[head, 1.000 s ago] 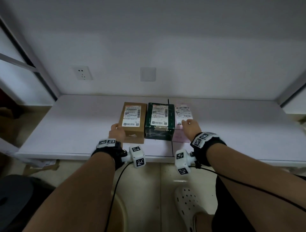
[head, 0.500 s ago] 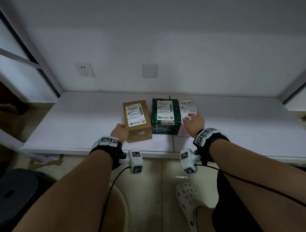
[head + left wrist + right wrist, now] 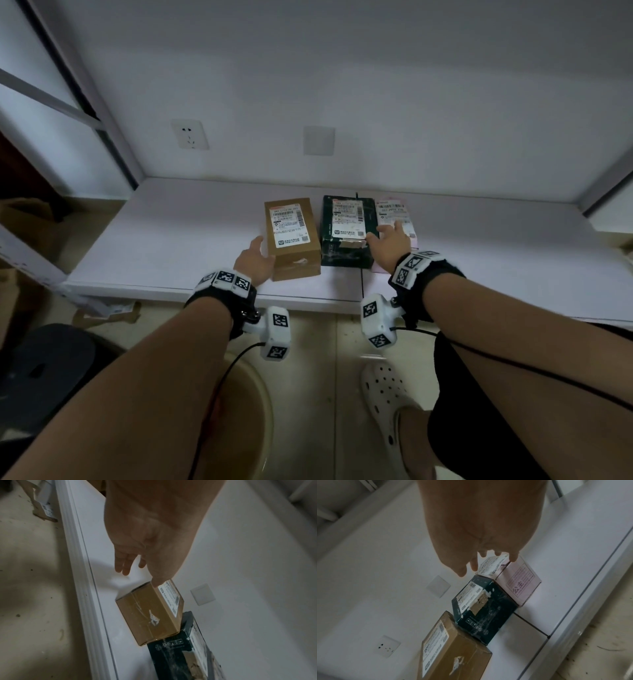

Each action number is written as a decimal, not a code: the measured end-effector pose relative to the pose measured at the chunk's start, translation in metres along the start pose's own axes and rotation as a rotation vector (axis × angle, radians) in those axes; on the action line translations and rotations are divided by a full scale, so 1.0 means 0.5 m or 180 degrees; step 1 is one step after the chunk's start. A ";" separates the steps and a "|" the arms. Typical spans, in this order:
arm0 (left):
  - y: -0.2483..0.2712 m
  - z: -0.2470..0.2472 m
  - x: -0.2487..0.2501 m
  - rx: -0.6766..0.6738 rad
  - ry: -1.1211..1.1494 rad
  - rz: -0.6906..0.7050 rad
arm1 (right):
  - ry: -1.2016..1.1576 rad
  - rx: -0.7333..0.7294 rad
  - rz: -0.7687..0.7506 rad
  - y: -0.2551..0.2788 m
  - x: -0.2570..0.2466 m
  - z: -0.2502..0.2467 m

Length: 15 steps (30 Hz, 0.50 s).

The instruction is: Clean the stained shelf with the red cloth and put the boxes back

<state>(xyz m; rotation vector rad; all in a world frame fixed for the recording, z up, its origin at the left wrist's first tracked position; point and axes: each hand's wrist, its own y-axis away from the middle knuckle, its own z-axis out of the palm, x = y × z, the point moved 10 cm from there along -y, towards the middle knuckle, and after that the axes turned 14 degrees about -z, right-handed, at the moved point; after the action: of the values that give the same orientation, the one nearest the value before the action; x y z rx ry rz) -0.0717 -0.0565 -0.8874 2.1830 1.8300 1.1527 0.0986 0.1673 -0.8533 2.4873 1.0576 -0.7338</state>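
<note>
Three boxes stand side by side on the white shelf [image 3: 164,240]: a brown box [image 3: 293,236], a dark green box [image 3: 346,236] and a pink box [image 3: 394,214]. My left hand [image 3: 255,258] is open by the brown box's left side. In the left wrist view the left hand [image 3: 135,555] has straight fingers, with the thumb at the top edge of the brown box [image 3: 150,616]. My right hand [image 3: 388,240] is open, fingers spread over the pink box's top. In the right wrist view its fingertips [image 3: 513,558] touch the pink box [image 3: 520,585], beside the green box [image 3: 484,609]. No red cloth shows.
The wall behind carries a socket [image 3: 189,134] and a blank plate [image 3: 318,140]. Metal uprights [image 3: 85,102] frame the shelf's left end. On the floor below are a beige basin [image 3: 260,394], a dark stool [image 3: 44,370], cardboard scraps [image 3: 106,311] and my foot in a white clog [image 3: 387,394].
The three boxes have slid back from the shelf's front edge. My left hand moved from the brown box's front to its left side. My right hand slid forward along the pink box's top.
</note>
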 end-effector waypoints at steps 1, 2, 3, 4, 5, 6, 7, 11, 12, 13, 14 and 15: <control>-0.006 0.002 0.001 -0.0006 0.0061 -0.0035 | 0.0006 -0.0005 0.0071 -0.003 0.010 0.005; -0.012 0.002 0.001 -0.0016 0.0140 -0.0060 | 0.0027 -0.0005 0.0134 -0.002 0.017 0.008; -0.022 0.003 0.002 -0.0027 0.0209 -0.0107 | 0.0056 0.0020 0.0177 -0.005 0.026 0.011; -0.031 0.003 0.003 -0.0053 0.0279 -0.0150 | 0.0112 0.0035 0.0218 -0.005 0.031 0.011; -0.042 0.008 0.002 -0.0109 0.0359 -0.0211 | 0.0165 0.0069 0.0267 -0.009 0.041 0.010; -0.051 0.010 0.005 -0.0175 0.0485 -0.0250 | 0.0186 0.0109 0.0321 -0.010 0.049 0.006; -0.060 0.015 0.007 -0.0248 0.0627 -0.0301 | 0.0146 0.0169 0.0392 -0.015 0.062 0.004; -0.082 0.036 0.028 -0.0468 0.0790 -0.0322 | 0.0049 0.0202 0.0573 -0.032 0.090 -0.002; -0.093 0.042 0.032 -0.0475 0.0800 -0.0297 | 0.0090 0.0139 0.0582 -0.034 0.090 -0.002; -0.108 0.049 0.035 -0.0490 0.0824 -0.0260 | 0.0130 0.0096 0.0589 -0.040 0.097 0.001; -0.121 0.054 0.039 -0.0512 0.0847 -0.0175 | 0.0173 0.0052 0.0594 -0.040 0.097 0.001; -0.128 0.061 0.046 -0.0560 0.0848 -0.0081 | 0.0213 0.0077 0.0556 -0.049 0.105 0.002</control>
<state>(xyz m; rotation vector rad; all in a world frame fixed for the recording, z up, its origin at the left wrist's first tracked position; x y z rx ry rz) -0.1063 -0.0058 -0.9294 1.9850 1.7607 1.5988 0.1111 0.2126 -0.8870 2.6007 0.8438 -0.6187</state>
